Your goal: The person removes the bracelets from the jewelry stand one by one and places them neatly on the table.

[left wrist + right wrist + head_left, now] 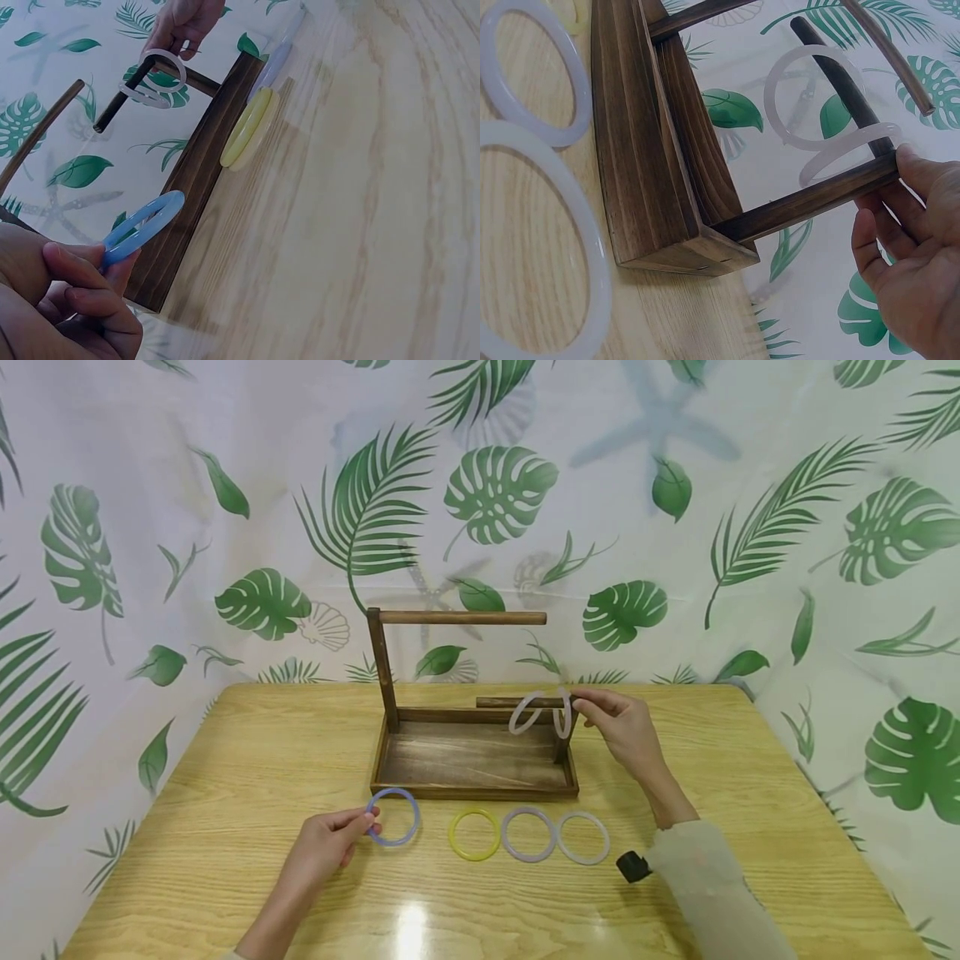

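Between the thumb and fingers of my left hand (327, 846) is a blue ring (393, 817), held upright before the front left corner of a dark wooden rack (472, 792). My right hand (621, 727) is at the rack's shorter right post (810, 196), thumb and fingers gripping its top end. Two pale translucent rings hang on the low rod (498, 702): one tilted ring (524, 713) and one ring (564, 723) close to the post. In the right wrist view the thumb lies very near this second ring.
A yellow ring (475, 835), a pale lilac ring (529, 835) and a whitish ring (583, 838) lie in a row in front of the rack. Above the tray, a higher rod (465, 618) extends from the tall left post (383, 672). Leaf-patterned cloth hangs behind the wooden table (262, 760).
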Available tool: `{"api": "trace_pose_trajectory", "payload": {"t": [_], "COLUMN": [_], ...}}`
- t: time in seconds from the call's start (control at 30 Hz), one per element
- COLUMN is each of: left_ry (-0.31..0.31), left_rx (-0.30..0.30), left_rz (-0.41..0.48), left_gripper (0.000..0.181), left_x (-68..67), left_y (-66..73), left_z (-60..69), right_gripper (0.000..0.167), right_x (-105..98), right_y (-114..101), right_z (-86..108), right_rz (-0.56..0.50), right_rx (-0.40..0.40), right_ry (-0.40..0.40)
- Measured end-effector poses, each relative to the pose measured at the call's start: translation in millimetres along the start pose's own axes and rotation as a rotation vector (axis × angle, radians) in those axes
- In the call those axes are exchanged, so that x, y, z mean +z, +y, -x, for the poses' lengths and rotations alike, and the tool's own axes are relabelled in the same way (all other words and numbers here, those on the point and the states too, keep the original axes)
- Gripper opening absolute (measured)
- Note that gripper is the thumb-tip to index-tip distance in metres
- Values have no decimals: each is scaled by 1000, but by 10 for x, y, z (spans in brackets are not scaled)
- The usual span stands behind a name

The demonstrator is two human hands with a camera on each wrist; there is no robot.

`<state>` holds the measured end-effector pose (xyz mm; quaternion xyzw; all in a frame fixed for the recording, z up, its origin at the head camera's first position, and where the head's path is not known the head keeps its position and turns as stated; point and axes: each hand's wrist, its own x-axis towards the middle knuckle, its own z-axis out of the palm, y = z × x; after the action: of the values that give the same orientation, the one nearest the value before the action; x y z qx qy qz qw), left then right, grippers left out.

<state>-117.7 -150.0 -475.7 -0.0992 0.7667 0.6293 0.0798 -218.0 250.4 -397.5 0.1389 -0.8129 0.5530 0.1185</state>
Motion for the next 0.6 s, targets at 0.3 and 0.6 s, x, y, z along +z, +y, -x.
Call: {"api": "trace_pose_trajectory", "payload": {"t": [0.3,0.6], "left_ry": [-22,-46], "left_rx": [-11,6], "left_rz": [-9,-40], "left_gripper": [27,27], "left_x": [63,114], "left_y": [-14,-31], "left_z": [10,21], "right_gripper": [25,25], "right_x": [-4,-1], "right_y": [-4,-4], "right_z": [-3,2], "right_rz": [0,6], "right_rx": [-1,-8], "right_ry": [-3,-4]}}
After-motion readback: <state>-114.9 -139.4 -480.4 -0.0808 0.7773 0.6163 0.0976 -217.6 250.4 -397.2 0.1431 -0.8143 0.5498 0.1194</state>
